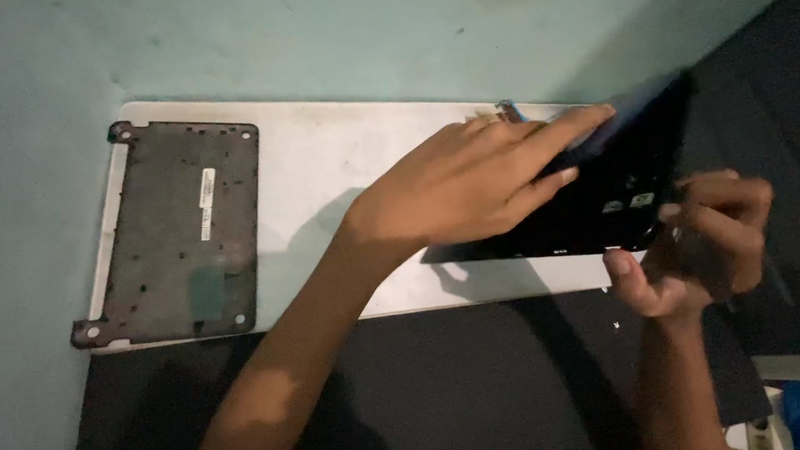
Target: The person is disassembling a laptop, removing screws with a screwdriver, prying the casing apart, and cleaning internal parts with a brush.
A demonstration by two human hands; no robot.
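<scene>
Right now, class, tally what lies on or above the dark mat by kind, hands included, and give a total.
Hands: 2, left hand and right hand
Black laptop body, held tilted: 1
Dark grey bottom cover: 1
White board: 1
Total: 5

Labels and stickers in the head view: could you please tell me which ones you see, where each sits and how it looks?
Narrow white rectangular label: middle of the dark grey plastic laptop bottom cover, lying left on the white board.
Two small pale stickers: near the corner of the black laptop body, tilted between the left hand and right hand.
</scene>
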